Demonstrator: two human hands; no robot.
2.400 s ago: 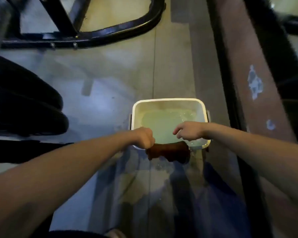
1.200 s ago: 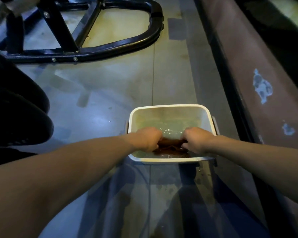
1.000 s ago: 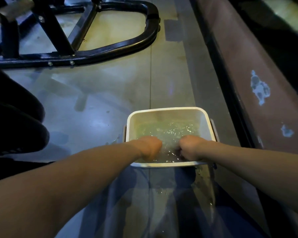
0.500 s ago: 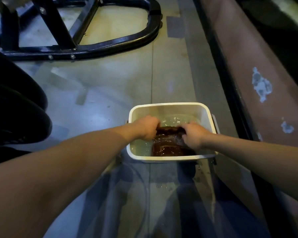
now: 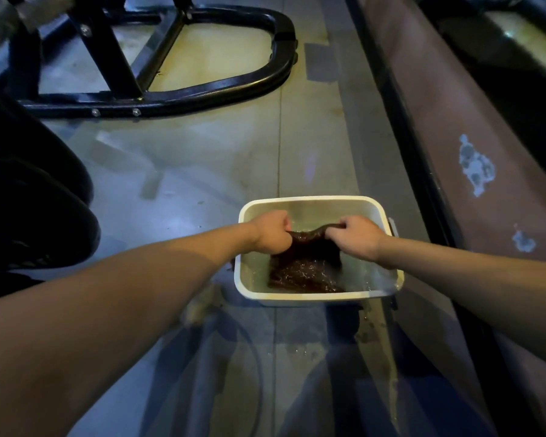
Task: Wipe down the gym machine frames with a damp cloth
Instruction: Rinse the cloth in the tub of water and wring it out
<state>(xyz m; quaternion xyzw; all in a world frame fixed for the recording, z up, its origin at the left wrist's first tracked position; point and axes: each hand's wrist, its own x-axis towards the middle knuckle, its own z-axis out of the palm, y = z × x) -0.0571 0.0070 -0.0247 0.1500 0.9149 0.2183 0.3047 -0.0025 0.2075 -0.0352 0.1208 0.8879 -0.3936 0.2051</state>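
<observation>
Gripping dripping brown cloth (image 5: pixel 309 247) by top edge, left hand (image 5: pixel 271 232) and right hand (image 5: pixel 355 236) both clenched, over white tub (image 5: pixel 312 296) of water.

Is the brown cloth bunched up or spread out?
Spread out: both hands hold the cloth's top edge apart, and it hangs into the tub.

A single wide-angle head camera looks forward and steeply down along both outstretched forearms, close over the white tub (image 5: pixel 316 297) on the floor (image 5: pixel 202 159), with the black machine base (image 5: pixel 202 89) farther off at the top left and nothing shared with another view.
</observation>
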